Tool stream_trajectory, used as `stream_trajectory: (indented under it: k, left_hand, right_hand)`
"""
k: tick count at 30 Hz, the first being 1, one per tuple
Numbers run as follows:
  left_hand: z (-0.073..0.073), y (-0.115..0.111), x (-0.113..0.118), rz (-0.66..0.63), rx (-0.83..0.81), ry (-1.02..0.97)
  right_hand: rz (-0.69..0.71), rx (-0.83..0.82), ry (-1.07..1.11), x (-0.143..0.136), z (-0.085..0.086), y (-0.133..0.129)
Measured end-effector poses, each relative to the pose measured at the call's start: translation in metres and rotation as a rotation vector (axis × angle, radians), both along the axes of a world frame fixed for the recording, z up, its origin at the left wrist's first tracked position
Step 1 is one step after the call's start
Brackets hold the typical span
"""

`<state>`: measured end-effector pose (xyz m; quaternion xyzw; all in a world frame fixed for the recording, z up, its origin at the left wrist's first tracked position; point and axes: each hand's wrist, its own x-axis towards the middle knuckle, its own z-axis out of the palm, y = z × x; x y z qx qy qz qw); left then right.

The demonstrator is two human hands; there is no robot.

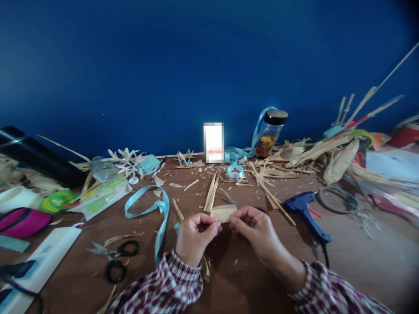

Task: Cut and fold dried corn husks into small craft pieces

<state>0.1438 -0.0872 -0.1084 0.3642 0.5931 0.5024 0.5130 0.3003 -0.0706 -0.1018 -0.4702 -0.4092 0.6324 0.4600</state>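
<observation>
Husk piece: through the head camera I see a short, pale, flattened piece of corn husk (224,213), held just above the brown tabletop (248,279) between my two hands, its length running side to side.
Left grip: I have the left hand (199,235) pinched, thumb against fingers, on the left end of the husk piece.
Right grip: I have the right hand (252,229) pinched too, thumb and fingertips closed on the opposite end; the two hands are near each other but apart.
Sleeves: both cuffs (185,266) are checked, dark red and white.
Husk strips: a narrow bundle (212,192) lies just beyond the held piece, with scraps scattered behind it.
Ribbon: a light blue length (162,206) curls on the table, left of the left hand.
Scissors: black-handled scissors (111,253) lie spread further left, near a white power strip (46,261).
Glue gun: a blue glue gun (306,211) lies on its side, to the right of the right hand.
Back edge: a black-lidded glass jar (269,137) stands tilted in my view before the blue wall (163,74), beside heaped husks (314,152).
</observation>
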Motion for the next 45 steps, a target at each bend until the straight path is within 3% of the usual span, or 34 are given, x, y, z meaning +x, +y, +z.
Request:
stream_trajectory:
  k: [11, 20, 35, 41, 45]
  left_hand:
    - [0.005, -0.002, 0.003, 0.003, 0.013, -0.026]
    - [0.007, -0.001, 0.002, -0.043, -0.056, -0.161]
    - [0.015, -0.004, 0.004, 0.039, 0.083, -0.127]
    - [0.009, -0.003, -0.002, -0.088, 0.096, -0.009]
    - [0.009, -0.004, -0.001, -0.100, 0.066, -0.019]
  right_hand:
    - [-0.005, 0.009, -0.022, 0.000, 0.000, 0.001]
    - [-0.063, -0.004, -0.015, 0.001, -0.002, 0.002]
    - [-0.050, -0.017, 0.046, 0.000, -0.001, 0.000]
    - [-0.036, 0.004, 0.056, 0.001, -0.003, 0.000]
    - [-0.013, 0.020, 0.009, 0.002, -0.003, -0.001]
